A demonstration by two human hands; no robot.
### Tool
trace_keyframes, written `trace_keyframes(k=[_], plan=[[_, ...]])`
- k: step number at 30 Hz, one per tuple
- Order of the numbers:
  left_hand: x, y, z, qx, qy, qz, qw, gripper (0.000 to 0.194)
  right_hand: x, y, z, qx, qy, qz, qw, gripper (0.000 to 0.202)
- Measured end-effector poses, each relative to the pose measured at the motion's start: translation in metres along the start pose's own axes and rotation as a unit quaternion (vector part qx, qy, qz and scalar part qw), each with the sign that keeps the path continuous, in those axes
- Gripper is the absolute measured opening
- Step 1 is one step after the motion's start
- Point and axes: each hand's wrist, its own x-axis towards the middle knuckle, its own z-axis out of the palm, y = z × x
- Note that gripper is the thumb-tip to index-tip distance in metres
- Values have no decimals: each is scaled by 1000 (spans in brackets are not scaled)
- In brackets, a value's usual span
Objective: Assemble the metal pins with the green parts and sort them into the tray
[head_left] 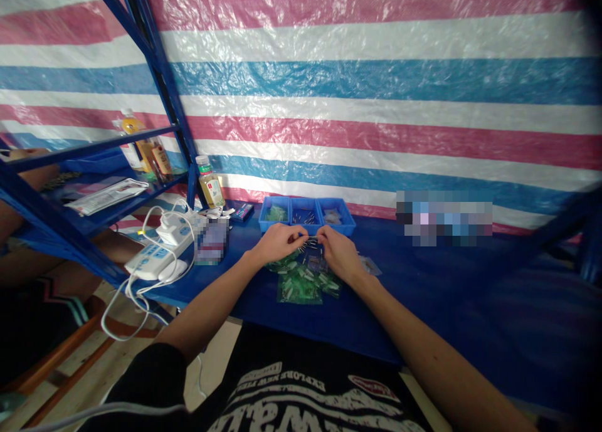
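Over the blue table, my left hand (281, 242) and my right hand (339, 251) face each other with fingers pinched, their tips nearly meeting. What they hold is too small to name. Just below the fingertips lie small dark and silvery pin-like pieces (309, 244). Green plastic packets (301, 285) are heaped nearer my body, below both hands. Beyond my hands stands a blue tray (348, 226) with three compartments: green packets on the left, thin dark pieces in the middle, clear packets on the right. Another clear packet (370, 265) rests beside my right wrist.
A white power strip (153, 255) with tangled cables, a blurred phone-like object (211, 241), a small dark box (242, 211) and a bottle (211, 182) stand at the left. Blue rack posts (162, 74) rise there; another person's arm (28, 175) shows beyond. A pixelated area lies right.
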Motion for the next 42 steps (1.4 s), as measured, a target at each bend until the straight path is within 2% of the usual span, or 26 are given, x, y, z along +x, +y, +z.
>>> trace_keyframes(k=[10,12,15,18,23,33,37,42], plan=[[-1,1,0,13,7,-3,1000,23,-1,-2,-5,-13,6,33,999,22],[1,-2,1,27,46,-37,998,24,0,-3,-5,-4,23,55,998,21],[7,-9,3,25,135,-121,983,29,0,-2,-6,-1,34,77,996,25],[11,-15,2,8,158,-151,976,37,0,0,-4,-12,22,59,998,22],[7,-17,0,9,131,-130,983,31,0,5,2,-45,-13,1,999,10],[2,-9,4,12,18,-40,999,30,-4,6,11,-122,-85,-24,989,10],[1,-7,5,2,-12,-20,1000,30,-4,5,13,-134,-81,-25,987,12],[1,-7,6,5,-5,-19,1000,29,-1,7,10,-108,-39,-25,993,13]])
